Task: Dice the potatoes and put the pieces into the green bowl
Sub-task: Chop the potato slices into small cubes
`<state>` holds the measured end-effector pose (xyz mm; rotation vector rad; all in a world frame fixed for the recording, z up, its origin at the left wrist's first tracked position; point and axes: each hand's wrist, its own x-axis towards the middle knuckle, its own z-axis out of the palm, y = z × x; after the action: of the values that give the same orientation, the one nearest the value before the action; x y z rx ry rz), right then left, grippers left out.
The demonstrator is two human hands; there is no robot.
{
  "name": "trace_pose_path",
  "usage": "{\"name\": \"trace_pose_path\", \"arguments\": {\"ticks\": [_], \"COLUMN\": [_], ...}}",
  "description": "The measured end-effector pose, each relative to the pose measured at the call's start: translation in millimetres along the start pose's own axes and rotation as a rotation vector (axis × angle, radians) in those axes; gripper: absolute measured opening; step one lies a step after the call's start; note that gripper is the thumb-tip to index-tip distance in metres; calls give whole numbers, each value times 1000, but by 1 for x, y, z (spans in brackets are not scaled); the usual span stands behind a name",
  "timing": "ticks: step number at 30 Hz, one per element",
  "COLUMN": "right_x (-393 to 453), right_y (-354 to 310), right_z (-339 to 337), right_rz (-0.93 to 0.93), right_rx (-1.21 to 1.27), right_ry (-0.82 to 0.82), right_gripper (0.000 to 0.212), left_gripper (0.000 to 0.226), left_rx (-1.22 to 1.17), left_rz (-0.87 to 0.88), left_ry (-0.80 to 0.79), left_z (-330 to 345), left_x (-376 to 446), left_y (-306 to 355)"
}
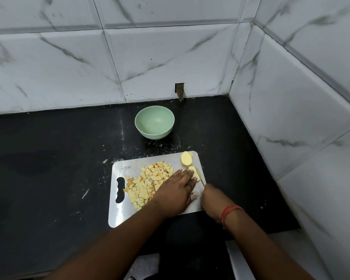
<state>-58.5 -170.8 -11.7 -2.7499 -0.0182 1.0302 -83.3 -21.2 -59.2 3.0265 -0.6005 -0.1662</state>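
A steel cutting board [117, 215] lies on the black counter. A heap of diced potato [148, 182] covers its middle and left. My left hand [176, 190] lies flat with straight fingers pressing on a potato piece [194, 172] near the board's right edge. My right hand [212, 201] grips a knife [200, 176] whose blade lies along that piece. Peeled potato slices [186, 158] sit at the board's far right corner. The green bowl [154, 122] stands empty behind the board.
White marble-patterned tile walls [291, 110] close the counter at the back and right. Black counter [49, 168] stretches to the left of the board, with small scraps on it. A red thread circles my right wrist [229, 212].
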Motion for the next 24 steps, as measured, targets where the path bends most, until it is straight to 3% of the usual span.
{"name": "trace_pose_path", "arguments": {"ticks": [4,10,15,24], "right_x": [-17,-35,-37,-11], "right_y": [23,44,34,-1], "right_z": [13,17,-1,-14], "right_rz": [-59,-100,-149,-103], "right_rx": [11,73,159,50], "right_ry": [3,9,140,71], "right_gripper": [32,9,22,27], "left_gripper": [66,66,71,62], "left_rx": [2,-6,-39,-49], "left_rz": [-3,0,29,91], "left_ry": [-11,-27,33,104], "left_z": [1,2,1,3], "left_x": [0,-2,-5,-9], "left_y": [0,-1,-8,-14]}}
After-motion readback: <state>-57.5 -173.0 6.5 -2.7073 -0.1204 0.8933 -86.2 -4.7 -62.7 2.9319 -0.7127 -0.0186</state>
